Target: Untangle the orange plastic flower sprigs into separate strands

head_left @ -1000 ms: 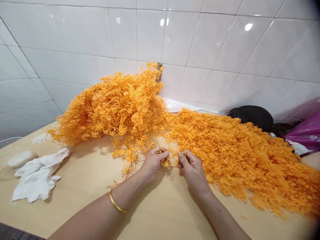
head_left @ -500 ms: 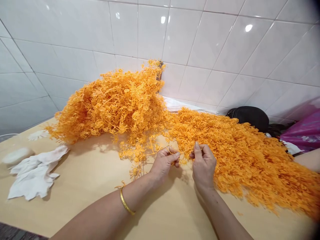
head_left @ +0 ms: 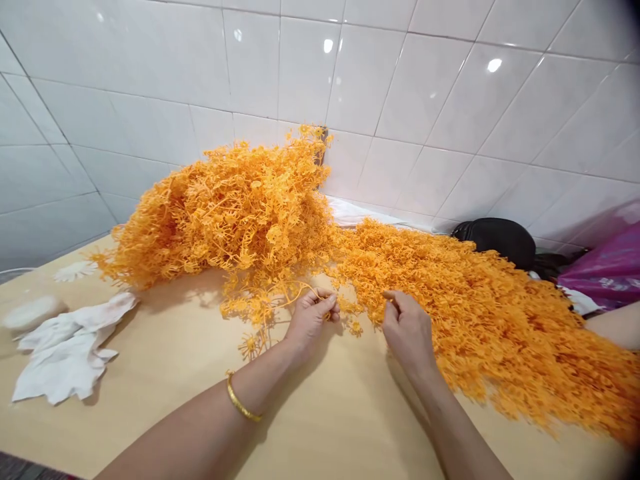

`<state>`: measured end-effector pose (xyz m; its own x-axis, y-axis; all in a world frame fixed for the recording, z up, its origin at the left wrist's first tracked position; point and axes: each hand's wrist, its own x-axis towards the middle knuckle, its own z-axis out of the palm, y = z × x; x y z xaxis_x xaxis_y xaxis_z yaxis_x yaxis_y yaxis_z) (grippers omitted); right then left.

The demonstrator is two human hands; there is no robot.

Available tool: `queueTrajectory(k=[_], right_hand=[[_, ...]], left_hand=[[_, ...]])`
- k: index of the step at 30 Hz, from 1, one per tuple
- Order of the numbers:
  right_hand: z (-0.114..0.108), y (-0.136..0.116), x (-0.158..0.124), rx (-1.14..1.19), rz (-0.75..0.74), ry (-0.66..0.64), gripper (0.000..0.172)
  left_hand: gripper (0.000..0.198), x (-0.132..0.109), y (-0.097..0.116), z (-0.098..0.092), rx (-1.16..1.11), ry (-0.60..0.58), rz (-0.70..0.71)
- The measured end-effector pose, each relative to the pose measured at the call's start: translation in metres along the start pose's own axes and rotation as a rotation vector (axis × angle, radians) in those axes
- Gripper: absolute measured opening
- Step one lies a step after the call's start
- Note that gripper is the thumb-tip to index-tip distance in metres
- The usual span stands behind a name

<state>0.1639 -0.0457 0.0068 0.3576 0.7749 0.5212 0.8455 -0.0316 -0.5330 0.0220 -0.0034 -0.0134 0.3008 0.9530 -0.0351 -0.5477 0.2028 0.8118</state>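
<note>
In my left hand (head_left: 311,319), thumb and fingers are pinched round the stem of an orange plastic flower sprig (head_left: 273,303). The sprig's flower heads spread out to the left, over my wrist and the table. My right hand (head_left: 407,330) is at the near-left edge of a wide pile of orange sprigs (head_left: 480,307), index finger bent forward and thumb a little apart, with nothing visible between them. A small loose orange piece (head_left: 355,327) lies on the table between my hands. Behind my left hand rises a tall heap of orange sprigs (head_left: 235,213).
A crumpled white cloth (head_left: 75,347) and a rounded white object (head_left: 35,312) lie on the table (head_left: 165,400) at left. A black case (head_left: 500,240) and a purple bag (head_left: 605,260) are at the back right. Another person's arm (head_left: 613,325) shows at the right edge.
My left hand has drawn left with the sprig. My right hand has parted from the stem between the hands, and its fingers now point toward the right pile.
</note>
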Motion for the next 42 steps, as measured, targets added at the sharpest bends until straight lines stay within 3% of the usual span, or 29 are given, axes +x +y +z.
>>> queueTrajectory(k=[4, 7, 11, 17, 21, 25, 27, 29, 31, 33, 35, 37, 39, 42], right_hand=[[0.003, -0.011, -0.009, 0.169, 0.050, -0.097, 0.025], [0.012, -0.014, -0.015, 0.482, 0.161, -0.318, 0.033], [0.024, -0.013, -0.022, 0.803, 0.177, -0.548, 0.025], [0.019, -0.018, -0.023, 0.633, 0.024, -0.554, 0.022], [0.016, -0.020, -0.021, 0.537, -0.058, -0.553, 0.019], [0.012, -0.026, -0.025, 0.271, -0.156, -0.482, 0.023], [0.006, -0.036, -0.031, 0.156, -0.294, -0.484, 0.021], [-0.002, -0.047, -0.037, 0.156, -0.486, -0.550, 0.018], [-0.009, -0.052, -0.037, 0.220, -0.574, -0.559, 0.021], [-0.012, -0.048, -0.031, 0.234, -0.458, -0.383, 0.026], [-0.012, -0.035, -0.022, 0.199, -0.249, -0.171, 0.028], [-0.009, -0.023, -0.015, 0.198, -0.071, -0.089, 0.022], [-0.005, -0.017, -0.013, 0.312, 0.049, -0.185, 0.016], [0.004, -0.022, -0.020, 0.537, 0.135, -0.414, 0.023]], left_hand=[[0.013, -0.003, 0.004, 0.000, -0.094, 0.036, -0.080], [0.015, -0.005, 0.002, 0.001, -0.160, -0.001, -0.161], [0.015, -0.007, 0.000, 0.001, -0.182, -0.034, -0.221], [0.022, -0.003, 0.004, 0.000, -0.062, -0.073, -0.338], [0.013, 0.000, 0.003, -0.002, 0.014, -0.108, -0.410], [0.012, 0.001, -0.003, 0.000, 0.056, 0.008, -0.254], [0.015, 0.004, -0.004, 0.001, 0.103, 0.098, -0.126], [0.019, 0.007, -0.001, 0.001, 0.125, 0.213, -0.031], [0.021, 0.010, 0.002, 0.000, 0.107, 0.251, -0.013], [0.021, 0.008, 0.005, -0.001, 0.050, 0.173, -0.075], [0.023, 0.005, 0.006, 0.000, -0.036, 0.077, -0.206], [0.028, 0.001, 0.006, 0.002, -0.111, 0.042, -0.328], [0.033, -0.001, 0.006, 0.003, -0.162, 0.033, -0.388], [0.036, -0.002, 0.006, 0.004, -0.200, 0.040, -0.388]])
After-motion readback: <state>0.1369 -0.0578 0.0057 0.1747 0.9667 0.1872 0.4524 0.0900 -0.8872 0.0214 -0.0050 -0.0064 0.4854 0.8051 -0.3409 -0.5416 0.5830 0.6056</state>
